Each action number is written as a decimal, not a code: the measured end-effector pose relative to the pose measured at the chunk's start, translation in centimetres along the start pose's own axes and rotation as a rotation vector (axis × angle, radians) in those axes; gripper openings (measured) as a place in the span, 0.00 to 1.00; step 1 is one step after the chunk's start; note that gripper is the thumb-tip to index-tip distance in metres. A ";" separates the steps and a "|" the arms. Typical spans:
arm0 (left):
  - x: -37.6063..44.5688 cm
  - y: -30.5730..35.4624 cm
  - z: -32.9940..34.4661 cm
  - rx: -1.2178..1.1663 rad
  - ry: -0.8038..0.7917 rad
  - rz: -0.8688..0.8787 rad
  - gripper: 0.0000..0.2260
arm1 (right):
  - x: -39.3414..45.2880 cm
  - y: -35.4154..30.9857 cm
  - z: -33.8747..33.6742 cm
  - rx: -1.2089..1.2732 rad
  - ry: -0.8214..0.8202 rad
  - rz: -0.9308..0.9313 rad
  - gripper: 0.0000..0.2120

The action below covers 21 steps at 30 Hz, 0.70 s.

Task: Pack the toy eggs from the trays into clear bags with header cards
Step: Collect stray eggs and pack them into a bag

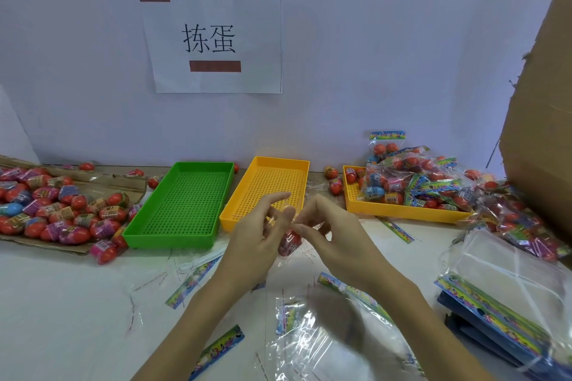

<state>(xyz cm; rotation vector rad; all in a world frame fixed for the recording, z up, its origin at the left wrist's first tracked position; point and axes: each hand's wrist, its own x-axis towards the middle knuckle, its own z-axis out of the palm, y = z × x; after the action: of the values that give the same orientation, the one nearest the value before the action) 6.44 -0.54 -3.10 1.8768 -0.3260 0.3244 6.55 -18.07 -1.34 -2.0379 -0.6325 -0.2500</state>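
Both hands meet above the white table in front of an empty yellow tray (269, 182). My left hand (263, 235) and my right hand (328, 229) pinch the top of a small clear bag (289, 243) that hangs between them with a red toy egg inside. An empty green tray (185, 201) stands to the left. Loose toy eggs (58, 210) lie heaped on cardboard at the far left. A second yellow tray (399, 210) at the right holds filled bags with header cards (411, 182).
Empty clear bags (325, 334) and loose header cards (216, 349) lie on the near table. A stack of header cards and bags (501, 303) sits at the right, below a tall cardboard box (544, 117). A paper sign hangs on the wall.
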 end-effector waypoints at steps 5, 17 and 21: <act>0.2 0.3 -1.5 -0.243 -0.292 -0.291 0.31 | 0.3 0.2 -0.3 -0.126 0.146 -0.059 0.03; -0.1 0.2 -1.5 -0.152 -0.257 -0.174 0.34 | 0.2 0.0 -2.0 0.041 0.008 0.040 0.06; -0.2 0.4 -0.8 -0.155 -0.224 -0.148 0.32 | 0.3 -0.1 -1.6 -0.047 0.033 0.015 0.05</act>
<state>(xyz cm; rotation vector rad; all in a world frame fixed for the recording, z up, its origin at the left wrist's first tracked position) 6.02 0.07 -2.58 1.7748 -0.3506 -0.0116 6.83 -19.26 -0.35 -2.0781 -0.5956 -0.2914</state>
